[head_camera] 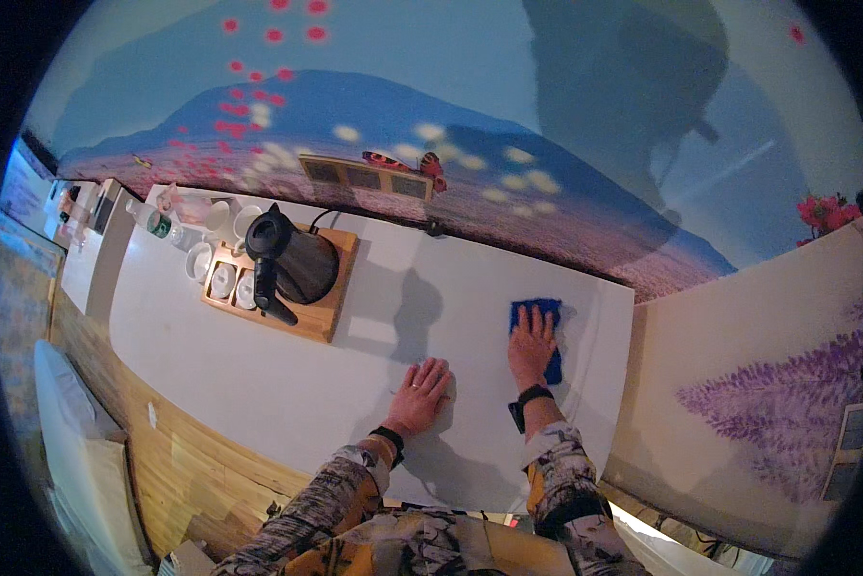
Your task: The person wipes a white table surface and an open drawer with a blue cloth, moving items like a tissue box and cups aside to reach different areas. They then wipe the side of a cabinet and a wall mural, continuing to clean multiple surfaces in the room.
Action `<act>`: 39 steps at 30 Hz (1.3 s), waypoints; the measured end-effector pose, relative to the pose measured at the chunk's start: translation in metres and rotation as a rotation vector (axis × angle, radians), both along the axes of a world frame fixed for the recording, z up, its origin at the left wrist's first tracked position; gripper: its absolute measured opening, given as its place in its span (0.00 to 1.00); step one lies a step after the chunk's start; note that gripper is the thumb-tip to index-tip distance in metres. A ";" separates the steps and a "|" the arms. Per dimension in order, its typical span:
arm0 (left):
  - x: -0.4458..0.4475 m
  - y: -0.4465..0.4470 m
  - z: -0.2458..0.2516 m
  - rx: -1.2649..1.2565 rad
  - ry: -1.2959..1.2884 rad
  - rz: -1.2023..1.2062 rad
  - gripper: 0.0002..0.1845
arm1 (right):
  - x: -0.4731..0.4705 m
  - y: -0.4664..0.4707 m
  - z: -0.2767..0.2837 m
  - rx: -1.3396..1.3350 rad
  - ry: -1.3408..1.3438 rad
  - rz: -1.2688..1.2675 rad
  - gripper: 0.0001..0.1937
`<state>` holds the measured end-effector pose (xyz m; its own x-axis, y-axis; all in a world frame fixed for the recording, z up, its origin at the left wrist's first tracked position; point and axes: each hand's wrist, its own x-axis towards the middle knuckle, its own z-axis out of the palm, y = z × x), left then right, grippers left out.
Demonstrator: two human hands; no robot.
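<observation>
My right hand (531, 351) holds a folded blue cloth (554, 369) flat against the white tabletop (475, 403), near its right end. The fingers are spread over the cloth, and a dark band circles the wrist. To the left, my left hand (418, 397) rests palm down on the bare tabletop, holding nothing, its fingers slightly apart. It wears a ring and a dark wristband. Further left, a black electric kettle (305, 268) stands on a wooden tray (334, 317).
Lidded white containers (223, 279) sit in the tray's front compartments. Beyond it are white cups (200, 261) and a clear plastic bottle (148, 218). A painted wall (374, 108) runs along the back edge. A pale padded seat (79, 403) stands at the lower left.
</observation>
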<state>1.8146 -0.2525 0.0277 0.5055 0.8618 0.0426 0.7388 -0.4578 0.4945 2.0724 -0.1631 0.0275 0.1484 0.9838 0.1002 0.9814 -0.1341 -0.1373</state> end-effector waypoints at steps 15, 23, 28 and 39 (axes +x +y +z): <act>0.000 0.002 0.004 0.021 -0.033 0.020 0.26 | -0.058 0.111 0.000 0.048 0.063 0.285 0.23; 0.000 0.002 0.006 -0.012 -0.047 0.009 0.27 | 0.109 0.056 0.000 -0.047 -0.076 -0.266 0.23; 0.003 0.000 0.002 0.007 -0.007 0.024 0.27 | 0.079 0.036 -0.009 0.065 -0.132 -0.332 0.23; 0.002 0.003 0.000 0.011 0.066 -0.003 0.27 | -0.028 0.073 0.000 0.121 0.179 0.413 0.23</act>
